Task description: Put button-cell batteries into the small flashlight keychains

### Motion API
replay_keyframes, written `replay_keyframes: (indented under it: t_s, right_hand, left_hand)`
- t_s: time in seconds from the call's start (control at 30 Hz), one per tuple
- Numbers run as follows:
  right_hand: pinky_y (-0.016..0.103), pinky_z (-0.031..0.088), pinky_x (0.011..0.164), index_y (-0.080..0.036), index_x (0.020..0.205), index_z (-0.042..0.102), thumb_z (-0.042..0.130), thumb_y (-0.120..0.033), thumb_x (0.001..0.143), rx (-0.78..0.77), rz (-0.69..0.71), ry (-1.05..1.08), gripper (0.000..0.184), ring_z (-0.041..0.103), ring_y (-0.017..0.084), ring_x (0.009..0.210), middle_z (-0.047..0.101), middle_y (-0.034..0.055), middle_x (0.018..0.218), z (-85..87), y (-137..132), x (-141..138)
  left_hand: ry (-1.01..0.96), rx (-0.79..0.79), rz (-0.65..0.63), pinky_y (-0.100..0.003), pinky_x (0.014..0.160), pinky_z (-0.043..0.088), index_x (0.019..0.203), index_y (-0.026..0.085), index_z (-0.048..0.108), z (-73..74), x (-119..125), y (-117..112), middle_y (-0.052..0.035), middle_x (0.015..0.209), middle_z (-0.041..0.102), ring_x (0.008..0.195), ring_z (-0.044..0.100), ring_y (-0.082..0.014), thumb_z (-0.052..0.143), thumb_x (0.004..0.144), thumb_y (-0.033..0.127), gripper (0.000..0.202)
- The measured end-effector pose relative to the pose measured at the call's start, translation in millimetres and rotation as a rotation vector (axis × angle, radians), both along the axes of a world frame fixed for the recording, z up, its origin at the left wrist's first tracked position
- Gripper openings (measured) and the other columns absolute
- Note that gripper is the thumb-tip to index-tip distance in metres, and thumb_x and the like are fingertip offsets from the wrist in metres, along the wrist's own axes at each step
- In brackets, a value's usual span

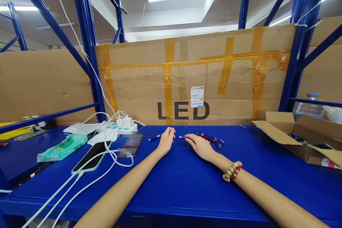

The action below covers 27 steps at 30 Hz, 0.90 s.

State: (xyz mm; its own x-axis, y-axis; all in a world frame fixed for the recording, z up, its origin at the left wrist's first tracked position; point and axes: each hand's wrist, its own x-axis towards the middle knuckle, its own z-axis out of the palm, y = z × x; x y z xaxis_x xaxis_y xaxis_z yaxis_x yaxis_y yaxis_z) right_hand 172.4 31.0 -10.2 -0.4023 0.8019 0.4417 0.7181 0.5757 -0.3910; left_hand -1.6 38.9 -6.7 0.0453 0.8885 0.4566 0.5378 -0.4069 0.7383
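Observation:
A short blue pen (pixel 182 138) pokes out from the fingertips of my right hand (pixel 200 145), which is closed over it low on the blue tabletop. My left hand (pixel 166 141) rests on its side just to the left, fingers loosely stretched and holding nothing visible. Beside its wrist lies a dark blue pen (pixel 154 138); whether the hand touches it I cannot tell. Behind my right hand is a small heap of red and blue slim pieces (pixel 213 140), pen-like, some with clip or loop ends. Their exact kind is too small to make out.
On the left lie a phone (pixel 92 157), a blurred device (pixel 130 144), white cables, a power strip (pixel 130 128) and a green packet (pixel 62 148). An open cardboard box (pixel 301 149) stands right. A big taped cardboard panel (pixel 144 89) backs the blue table (pixel 187 188).

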Motion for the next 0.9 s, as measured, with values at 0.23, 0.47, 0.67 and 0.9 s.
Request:
replay_keyframes:
  t_s: [0.23, 0.47, 0.67, 0.9]
  right_hand:
    - [0.031, 0.043, 0.071, -0.027, 0.1, 0.057, 0.032, -0.044, 0.089, -0.019, -0.028, -0.022, 0.033, 0.059, 0.02, 0.088, 0.063, 0.0013, 0.099, 5.9, -7.5, -2.2]
    - [0.029, 0.043, 0.074, -0.027, 0.098, 0.062, 0.037, -0.041, 0.088, -0.047, -0.029, -0.093, 0.03, 0.059, 0.02, 0.093, 0.065, 0.0007, 0.102, 9.1, -11.1, -2.2]
    - [0.031, 0.043, 0.072, -0.028, 0.098, 0.062, 0.036, -0.042, 0.088, -0.063, -0.042, -0.099, 0.031, 0.059, 0.021, 0.094, 0.065, -0.0002, 0.102, 10.4, -13.6, -2.3]
    - [0.031, 0.043, 0.073, -0.03, 0.099, 0.06, 0.033, -0.046, 0.088, -0.068, -0.006, -0.061, 0.034, 0.059, 0.021, 0.094, 0.065, -0.0017, 0.103, 11.5, -14.1, -2.3]
  left_hand:
    - [-0.064, -0.017, 0.016, -0.022, 0.053, 0.04, 0.081, 0.019, 0.051, -4.6, -2.7, 4.3, 0.0011, 0.068, 0.055, 0.056, 0.051, -0.0111, 0.024, 0.089, 0.039, 0.034]
    - [-0.047, -0.023, 0.017, -0.025, 0.063, 0.041, 0.08, 0.021, 0.052, -6.6, -2.6, 5.9, 0.0019, 0.067, 0.056, 0.063, 0.052, -0.0133, 0.026, 0.088, 0.041, 0.033]
    - [-0.033, -0.023, 0.019, -0.026, 0.065, 0.041, 0.08, 0.022, 0.051, -8.6, -2.8, 7.4, 0.0022, 0.068, 0.056, 0.065, 0.053, -0.0141, 0.026, 0.088, 0.041, 0.033]
    - [-0.034, -0.022, 0.018, -0.027, 0.066, 0.042, 0.08, 0.022, 0.051, -8.2, -3.2, 7.3, 0.0022, 0.069, 0.056, 0.065, 0.053, -0.0142, 0.026, 0.087, 0.042, 0.033]
